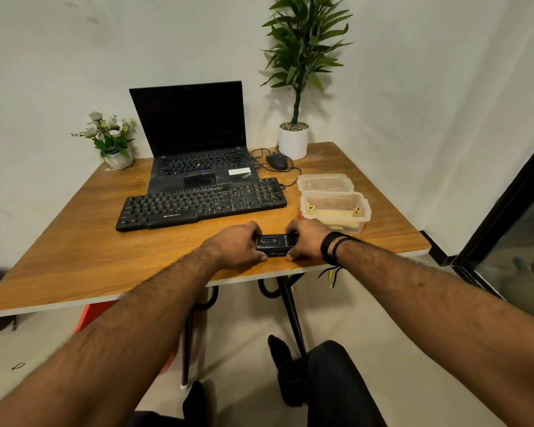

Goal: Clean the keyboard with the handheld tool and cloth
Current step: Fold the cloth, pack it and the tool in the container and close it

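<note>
A small black box-shaped handheld tool [275, 244] lies near the front edge of the wooden table [111, 257]. My left hand [236, 245] grips its left end and my right hand [305, 240] grips its right end, thumbs at the front side. The black keyboard [201, 204] lies further back, in front of the open laptop [195, 143], untouched. A clear plastic container [336, 211] to the right of the keyboard holds yellowish cloth-like pieces.
A clear lid [324, 183] lies behind the container. A black wired mouse [277, 161] sits beside the laptop. A tall potted plant [293, 140] stands at the back right corner, a small flower pot [114, 140] at the back left.
</note>
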